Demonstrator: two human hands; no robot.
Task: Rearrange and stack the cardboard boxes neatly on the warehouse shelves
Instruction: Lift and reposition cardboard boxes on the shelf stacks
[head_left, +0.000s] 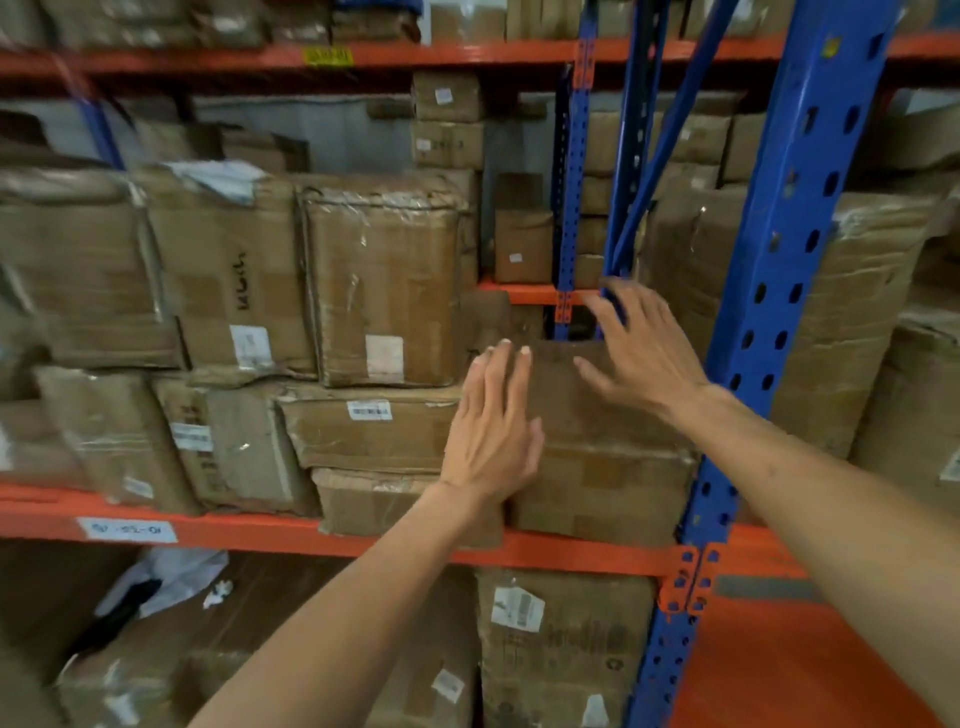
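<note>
Warehouse racking packed with worn cardboard boxes, two bare hands on one of them.

Orange shelf beam (260, 535) carries taped, labelled boxes at left, among them a plastic-wrapped box (382, 291) atop a flatter barcoded box (363, 431). Left hand (491, 431) lies flat, fingers together, against the plain brown box (597, 467) beside the blue upright (769, 312). Right hand (636, 348), fingers spread apart, rests at that box's top edge, gripping nothing.

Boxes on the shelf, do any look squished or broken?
Yes. The tall taped box in the middle has crumpled, bulging edges and wrinkled tape. The box with a barcode label beneath it has a torn, sagging top edge. Boxes at the left lean crookedly instead of stacking straight.
</note>
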